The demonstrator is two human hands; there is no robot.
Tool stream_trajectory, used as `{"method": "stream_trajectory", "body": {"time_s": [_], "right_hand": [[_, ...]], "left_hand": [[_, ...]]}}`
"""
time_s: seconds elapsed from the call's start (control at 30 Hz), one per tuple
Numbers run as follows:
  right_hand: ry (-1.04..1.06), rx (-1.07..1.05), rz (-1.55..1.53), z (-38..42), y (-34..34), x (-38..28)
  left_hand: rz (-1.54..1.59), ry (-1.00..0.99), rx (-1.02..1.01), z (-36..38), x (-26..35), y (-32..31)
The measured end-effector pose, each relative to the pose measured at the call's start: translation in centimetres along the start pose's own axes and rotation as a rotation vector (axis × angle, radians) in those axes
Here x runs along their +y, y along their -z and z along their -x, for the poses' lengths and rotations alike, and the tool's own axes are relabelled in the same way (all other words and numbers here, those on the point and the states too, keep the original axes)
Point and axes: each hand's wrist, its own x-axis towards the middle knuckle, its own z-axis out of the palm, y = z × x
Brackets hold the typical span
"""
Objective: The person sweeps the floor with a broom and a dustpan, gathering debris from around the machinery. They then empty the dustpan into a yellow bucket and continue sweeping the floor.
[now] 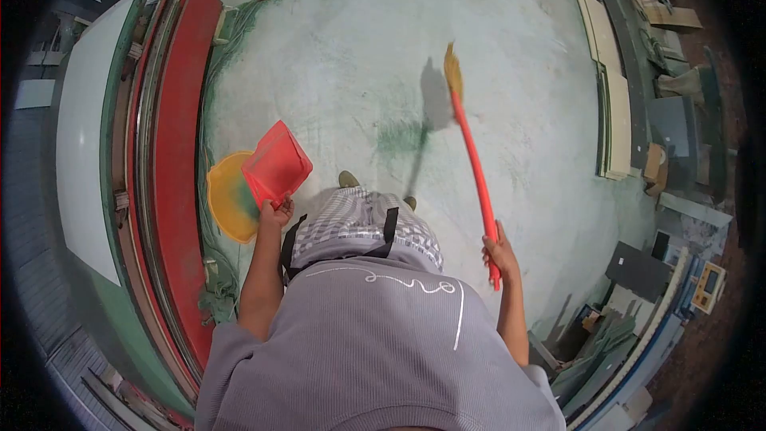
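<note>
A red dustpan (277,164) is gripped at its near end by my left hand (277,212), in front of and left of my body. Partly behind the pan, a yellow basin (229,199) with a green-tinted inside sits on the floor. My right hand (499,252) is closed around the red handle of a broom (473,153). The broom points away from me, its straw-coloured bristles (453,72) at the far end. A shadow of the broom falls on the floor beside it; the bristles look raised off the floor.
Along the left runs a long machine with a red side panel (175,160) and a white top (92,144). Cables (231,40) lie at its base. On the right lean stacked boards (610,96) and offcuts (598,351). Green dust (399,136) marks the pale floor (343,56).
</note>
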Motion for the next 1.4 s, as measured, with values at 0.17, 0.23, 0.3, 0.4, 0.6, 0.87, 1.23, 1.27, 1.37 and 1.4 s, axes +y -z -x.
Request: {"method": "stream_trajectory", "body": {"time_s": [0.17,0.23,0.3,0.4,0.6,0.87,1.23,1.27,1.37,1.4], "right_hand": [[0.054,0.089,0.226,-12.1,2.9,4.2],[0.002,0.048,0.161,-15.6,2.8,3.9],[-0.210,-0.069,0.185,-16.6,1.5,3.3],[-0.120,-0.149,0.420,-17.2,-0.3,6.1],[-0.054,-0.233,0.493,-11.5,-2.8,6.7],[-0.040,-0.368,0.406,-1.5,0.3,3.8],[0.293,0.036,0.683,-13.5,-0.8,-1.0],[0.276,0.054,0.697,-16.0,-2.1,-2.1],[0.229,0.073,0.700,-22.2,-6.4,-4.8],[0.227,0.060,0.678,-22.9,-7.6,-5.7]], "left_hand": [[0.019,-0.024,0.026,2.5,-1.1,3.3],[-0.047,-0.109,0.006,3.9,-2.0,5.5],[-0.119,-0.196,-0.017,4.8,-3.0,9.3],[-0.248,-0.414,-0.224,4.8,-4.7,13.9],[0.129,-0.211,0.161,6.4,-7.1,19.6],[0.132,-0.255,0.037,5.1,-7.6,19.6],[0.221,-0.235,-0.128,7.5,-8.0,14.8],[0.276,-0.175,-0.106,7.7,-7.9,14.7],[0.306,-0.053,-0.079,7.5,-7.1,16.4],[0.276,-0.061,-0.116,7.6,-7.1,17.2]]}}
